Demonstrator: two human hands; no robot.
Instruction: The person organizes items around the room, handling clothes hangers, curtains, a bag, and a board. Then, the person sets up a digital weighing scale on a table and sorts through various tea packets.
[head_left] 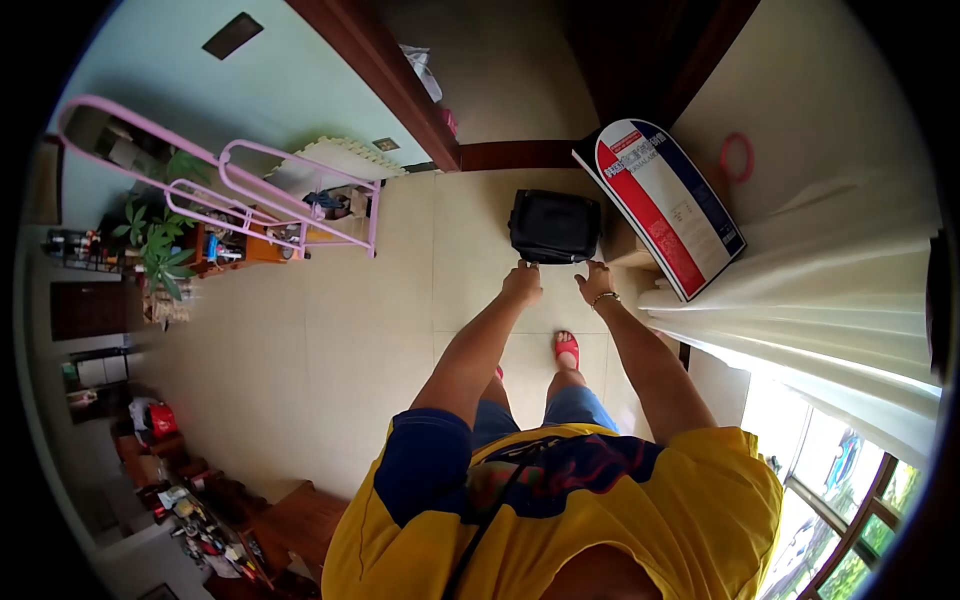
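Note:
A black bag (555,226), boxy and soft-edged, sits on the tiled floor ahead of me. At its near left corner is my left hand (522,284), with fingers curled against the bag's edge and the fingertips partly hidden. My right hand (597,282), with a bracelet at the wrist, reaches to the near right corner. Its thumb stands apart from the fingers, and nothing shows between them.
Right of the bag, a red, white and blue board (662,205) leans by a cardboard box (628,245). A pale curtain (800,270) hangs along the right. A pink metal rack (300,205) and a potted plant (160,240) stand at left. Behind the bag runs a dark door sill (525,155).

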